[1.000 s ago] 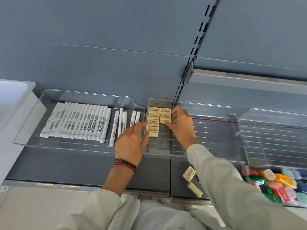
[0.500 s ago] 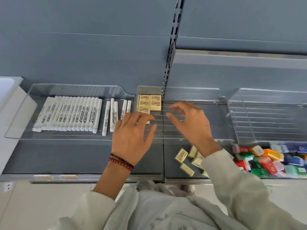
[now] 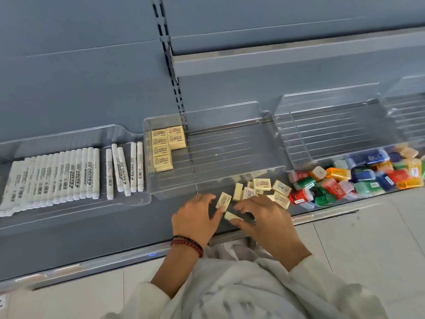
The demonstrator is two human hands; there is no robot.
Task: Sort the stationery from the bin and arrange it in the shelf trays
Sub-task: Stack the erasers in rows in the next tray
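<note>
My left hand (image 3: pixel 195 217): fingers bent and a bit spread. My thumb is right by a tilted eraser (image 3: pixel 223 200). I cannot tell if I hold it.
My right hand (image 3: pixel 264 218): fingers curled low over the heap, thumb beside a flat eraser (image 3: pixel 232 215). I cannot tell if I grip it.
Loose erasers (image 3: pixel 262 183): small pale yellow blocks with brown print, in a messy heap on the grey shelf, just in front of the clear tray (image 3: pixel 230 148).
Sorted erasers (image 3: pixel 164 146): flat, in neat rows in the tray's back left corner.
Markers (image 3: pixel 57 176): white, side by side in the left tray.
Little boxes (image 3: pixel 345 178): red, green, blue and orange, piled at the right.
</note>
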